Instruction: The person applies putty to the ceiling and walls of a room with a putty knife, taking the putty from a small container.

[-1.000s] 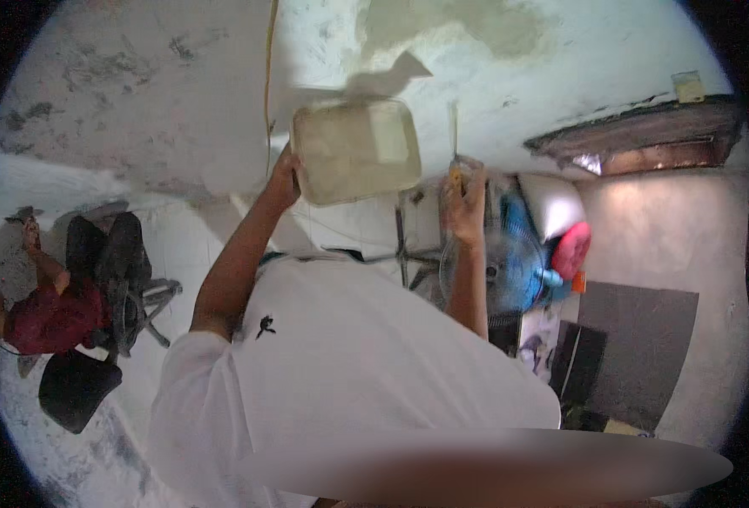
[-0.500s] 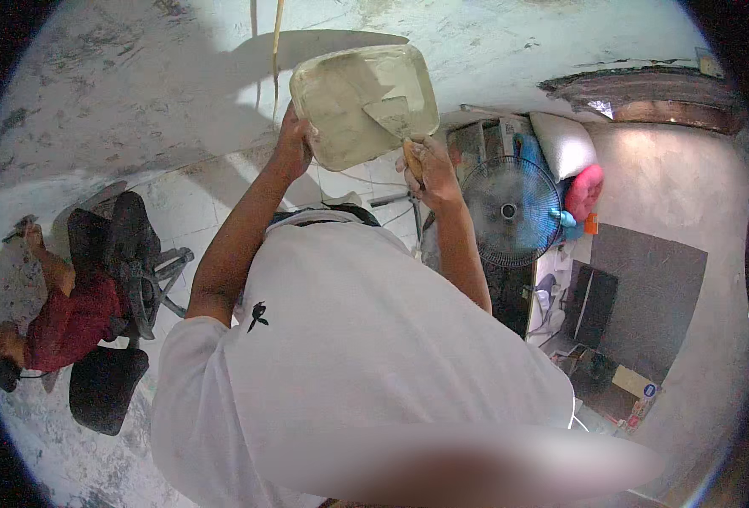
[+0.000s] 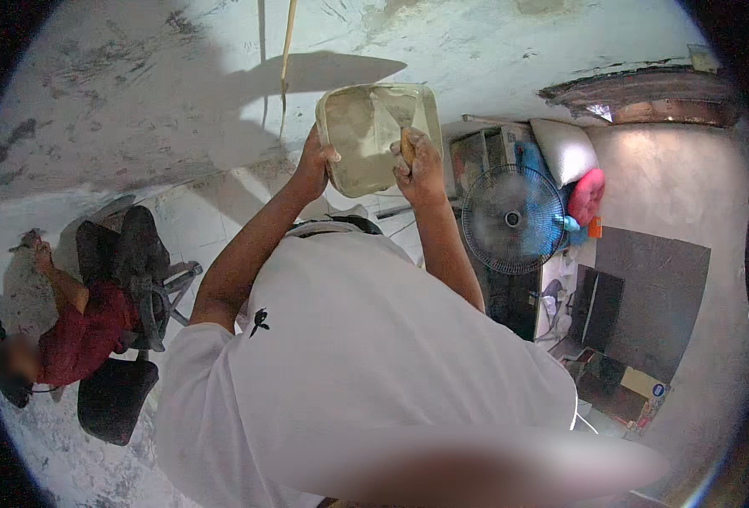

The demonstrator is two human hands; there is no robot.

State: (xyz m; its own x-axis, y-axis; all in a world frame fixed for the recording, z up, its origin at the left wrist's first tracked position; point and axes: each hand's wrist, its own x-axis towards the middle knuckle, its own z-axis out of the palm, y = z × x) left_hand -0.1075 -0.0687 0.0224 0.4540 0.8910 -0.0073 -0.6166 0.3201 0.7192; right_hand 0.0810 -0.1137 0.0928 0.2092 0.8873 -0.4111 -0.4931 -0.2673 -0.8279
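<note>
My left hand (image 3: 315, 163) is closed on the left side of a shallow, cream-coloured plastic tub (image 3: 364, 181), its thumb over the rim. Pale residue coats the tub's inside. In my right hand (image 3: 423, 169) is a putty knife (image 3: 406, 146), gripped by its wooden handle. The knife's broad, pale-smeared blade lies inside the tub near the upper right; whether it touches the bottom I cannot tell. Pale smears cover the fingers of my right hand.
A patchy wall (image 3: 179, 76) rises ahead, with a thin cord (image 3: 287, 59) hanging on it. To my right stands a round fan (image 3: 512, 219) by a white sack (image 3: 565, 151) and a pink cushion (image 3: 587, 195). On the left, a person (image 3: 86, 334) in dark red sits near black chairs (image 3: 118, 401).
The tub has come lower in view and a little right, with both hands. The putty knife's blade has turned more upright and shifted toward the tub's upper right corner.
</note>
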